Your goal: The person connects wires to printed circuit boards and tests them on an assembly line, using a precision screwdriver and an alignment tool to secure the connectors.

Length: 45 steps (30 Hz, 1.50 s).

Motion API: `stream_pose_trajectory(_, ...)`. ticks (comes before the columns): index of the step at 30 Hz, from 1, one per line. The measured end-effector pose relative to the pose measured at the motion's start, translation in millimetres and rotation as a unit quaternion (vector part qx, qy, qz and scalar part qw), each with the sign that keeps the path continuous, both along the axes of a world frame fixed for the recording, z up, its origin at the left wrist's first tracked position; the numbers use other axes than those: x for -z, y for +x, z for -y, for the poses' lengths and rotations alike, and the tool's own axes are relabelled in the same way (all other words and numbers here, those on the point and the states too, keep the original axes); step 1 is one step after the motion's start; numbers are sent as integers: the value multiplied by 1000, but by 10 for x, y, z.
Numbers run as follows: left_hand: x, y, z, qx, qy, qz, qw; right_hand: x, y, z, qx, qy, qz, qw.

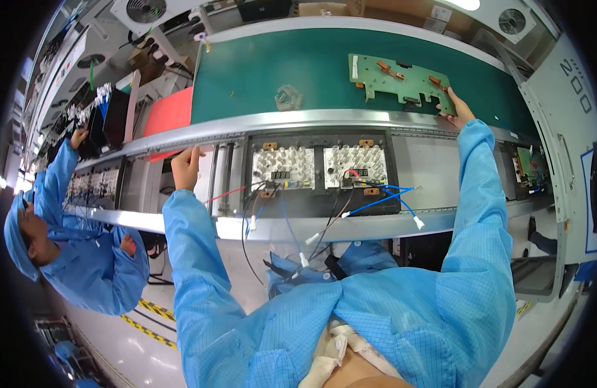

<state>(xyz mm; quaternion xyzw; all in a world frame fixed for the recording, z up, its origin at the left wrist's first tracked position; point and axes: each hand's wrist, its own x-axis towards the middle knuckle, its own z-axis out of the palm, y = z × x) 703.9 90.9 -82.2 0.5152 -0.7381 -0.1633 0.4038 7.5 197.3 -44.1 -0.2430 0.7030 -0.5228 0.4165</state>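
Right hand (459,112): grasping the right end of a green fixture plate (398,85). Plate: irregular outline, brown clips on its upper face, located over the right part of the green tabletop (259,71); resting or raised, cannot tell.

Left hand (186,168): fingers curled, near the far metal rail (298,119); contents, if any, cannot be told.

Black tray (319,167): between the rails, bearing two circuit boards (354,160) side by side, with loose wires (376,205) trailing over the near edge.

Clear plastic piece (288,97): on the tabletop, left of the plate.
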Motion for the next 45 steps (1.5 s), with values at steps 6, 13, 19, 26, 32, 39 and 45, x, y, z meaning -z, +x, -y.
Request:
stream_pose_trajectory(6,-145,-192,108,33,25,-62,997,-208,394,-82,-94,-86,-15,992)
stream_pose_trajectory(13,-852,-709,117,182,191,-149,953,-694,1487,-203,-90,-189,8,978)
stream_pose_trajectory(19,-1071,-1172,42,294,292,-225,882,-823,2036,-450,-141,-215,55,965)
stream_pose_trajectory(26,-1266,-1190,-306,251,203,-287,902,-804,2267,-643,-171,-243,24,955)
stream_pose_trajectory(32,-1037,-967,-224,280,124,-67,949,-749,2376,-727,-189,-252,-26,949)
stream_pose_trajectory(39,-979,-902,-198,284,193,-69,937,-614,2350,-822,-274,-219,-40,936)
stream_pose_trajectory(45,-849,-912,-270,316,228,-121,913,-506,2288,-844,-276,-191,-61,940)
